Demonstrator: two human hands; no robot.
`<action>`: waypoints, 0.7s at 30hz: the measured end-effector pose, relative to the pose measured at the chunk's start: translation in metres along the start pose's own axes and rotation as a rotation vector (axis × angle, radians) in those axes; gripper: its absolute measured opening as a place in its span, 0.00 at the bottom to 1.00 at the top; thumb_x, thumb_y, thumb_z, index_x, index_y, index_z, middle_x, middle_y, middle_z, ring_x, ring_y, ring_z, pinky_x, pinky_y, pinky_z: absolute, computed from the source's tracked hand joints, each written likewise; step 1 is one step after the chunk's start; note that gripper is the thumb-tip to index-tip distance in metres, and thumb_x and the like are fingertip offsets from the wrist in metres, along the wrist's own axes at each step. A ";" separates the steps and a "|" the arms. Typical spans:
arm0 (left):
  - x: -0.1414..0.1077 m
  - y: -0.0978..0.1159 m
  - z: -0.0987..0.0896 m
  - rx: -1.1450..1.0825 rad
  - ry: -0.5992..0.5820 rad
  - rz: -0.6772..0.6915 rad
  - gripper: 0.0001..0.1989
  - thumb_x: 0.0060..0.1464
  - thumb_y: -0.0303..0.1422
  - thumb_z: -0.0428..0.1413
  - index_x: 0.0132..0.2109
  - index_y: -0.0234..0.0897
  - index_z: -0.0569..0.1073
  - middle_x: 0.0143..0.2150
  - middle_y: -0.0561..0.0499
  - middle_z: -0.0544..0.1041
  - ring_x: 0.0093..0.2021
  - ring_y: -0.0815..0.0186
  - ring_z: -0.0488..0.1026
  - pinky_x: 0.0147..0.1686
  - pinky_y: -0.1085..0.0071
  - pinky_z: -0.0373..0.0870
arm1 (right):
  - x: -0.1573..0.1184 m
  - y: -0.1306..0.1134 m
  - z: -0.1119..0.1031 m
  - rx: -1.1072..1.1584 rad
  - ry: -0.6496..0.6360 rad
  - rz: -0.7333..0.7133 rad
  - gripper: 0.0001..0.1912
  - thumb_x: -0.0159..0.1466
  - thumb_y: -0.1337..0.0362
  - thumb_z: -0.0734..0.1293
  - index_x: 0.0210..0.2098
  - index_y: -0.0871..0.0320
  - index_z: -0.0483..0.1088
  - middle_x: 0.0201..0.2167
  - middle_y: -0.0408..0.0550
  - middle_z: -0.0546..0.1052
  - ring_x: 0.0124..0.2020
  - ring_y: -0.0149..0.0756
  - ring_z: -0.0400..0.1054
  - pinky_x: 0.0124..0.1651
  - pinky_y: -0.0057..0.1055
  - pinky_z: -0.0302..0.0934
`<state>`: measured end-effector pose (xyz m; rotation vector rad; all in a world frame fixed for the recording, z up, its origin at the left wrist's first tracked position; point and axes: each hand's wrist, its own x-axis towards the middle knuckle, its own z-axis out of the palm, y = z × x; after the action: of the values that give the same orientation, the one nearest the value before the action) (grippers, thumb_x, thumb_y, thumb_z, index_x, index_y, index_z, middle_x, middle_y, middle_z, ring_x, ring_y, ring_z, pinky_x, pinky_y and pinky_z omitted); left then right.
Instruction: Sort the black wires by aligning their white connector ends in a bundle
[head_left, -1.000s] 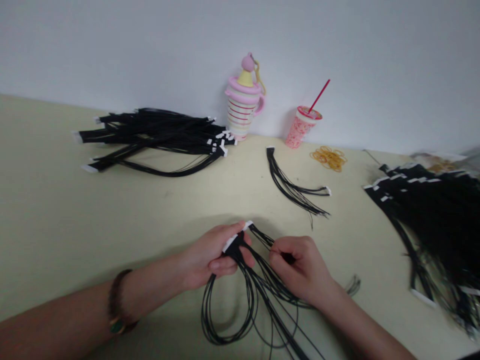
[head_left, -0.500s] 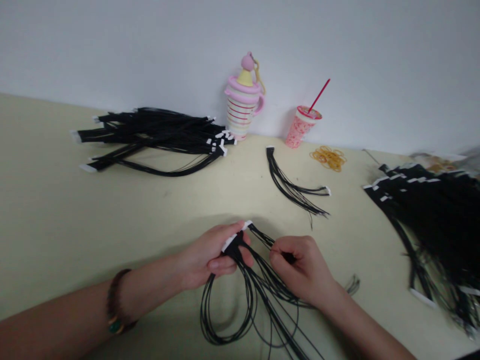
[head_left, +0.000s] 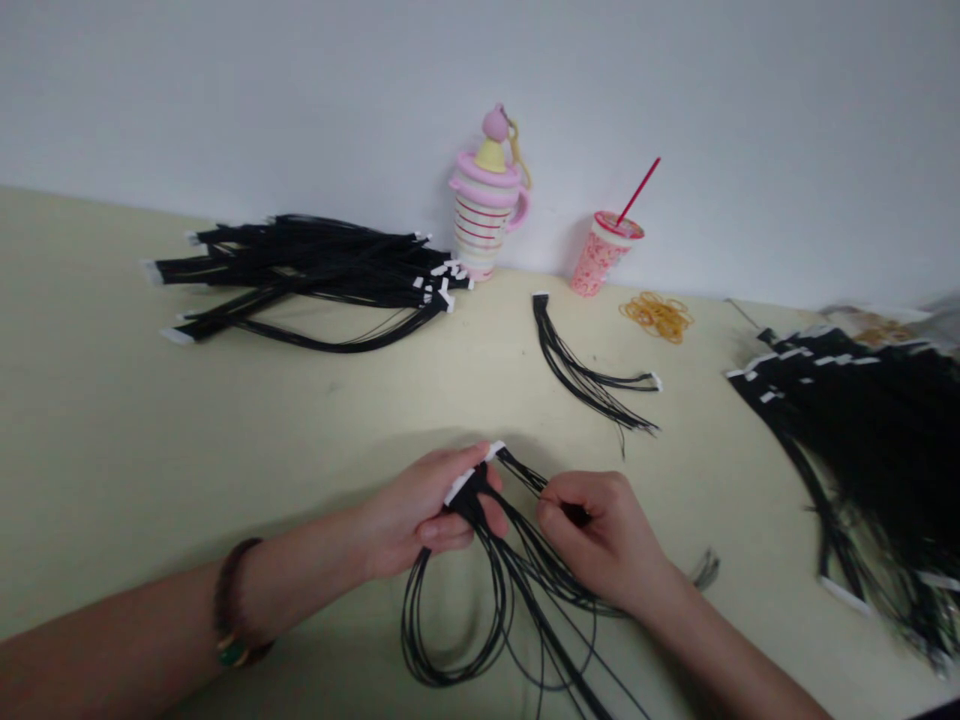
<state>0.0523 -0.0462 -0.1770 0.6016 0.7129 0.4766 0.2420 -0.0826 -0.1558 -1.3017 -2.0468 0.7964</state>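
My left hand (head_left: pixel 439 505) is closed around the connector end of a black wire harness (head_left: pixel 536 600). Two white connectors show at its fingers: a longer one (head_left: pixel 460 487) and a smaller one (head_left: pixel 495 450) above it. Some wires curve down in a loop below that hand; others run toward the lower right. My right hand (head_left: pixel 596 530) pinches thin black wires that come from the smaller connector, thumb against forefinger. Its other fingers are curled, and part of the wires is hidden behind it.
A pile of black harnesses (head_left: pixel 300 262) lies at the back left, a larger pile (head_left: pixel 885 430) at the right. One loose harness (head_left: pixel 570 375) rests ahead of my hands. Along the wall stand a striped cup (head_left: pixel 480 225), a pink tumbler (head_left: pixel 598 255) with straw, and yellow rubber bands (head_left: pixel 657 317).
Hardly anything differs. My right thumb and forefinger have shifted very slightly to the left along the wires; my left hand stays in place.
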 end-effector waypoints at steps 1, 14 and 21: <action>0.000 0.000 0.001 0.024 0.007 0.011 0.17 0.59 0.43 0.45 0.34 0.33 0.68 0.24 0.44 0.77 0.09 0.81 0.45 0.11 0.82 0.42 | 0.000 0.000 0.001 -0.004 -0.004 -0.006 0.12 0.55 0.71 0.57 0.16 0.60 0.53 0.14 0.37 0.54 0.17 0.24 0.48 0.21 0.23 0.41; -0.011 0.000 0.022 0.291 0.031 0.020 0.20 0.60 0.46 0.43 0.30 0.35 0.66 0.22 0.46 0.76 0.10 0.80 0.46 0.11 0.80 0.39 | 0.001 -0.003 0.011 0.083 -0.074 0.005 0.14 0.63 0.70 0.59 0.20 0.61 0.58 0.17 0.38 0.58 0.20 0.24 0.51 0.23 0.23 0.44; -0.006 -0.004 0.015 0.236 0.137 0.077 0.22 0.58 0.50 0.43 0.35 0.33 0.66 0.29 0.41 0.78 0.10 0.82 0.48 0.12 0.81 0.40 | 0.009 0.013 -0.032 0.750 -0.105 0.388 0.11 0.64 0.60 0.63 0.39 0.63 0.68 0.17 0.35 0.54 0.16 0.22 0.45 0.17 0.21 0.38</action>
<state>0.0601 -0.0577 -0.1677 0.8256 0.8863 0.5120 0.2697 -0.0639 -0.1425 -1.2144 -1.3316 1.6363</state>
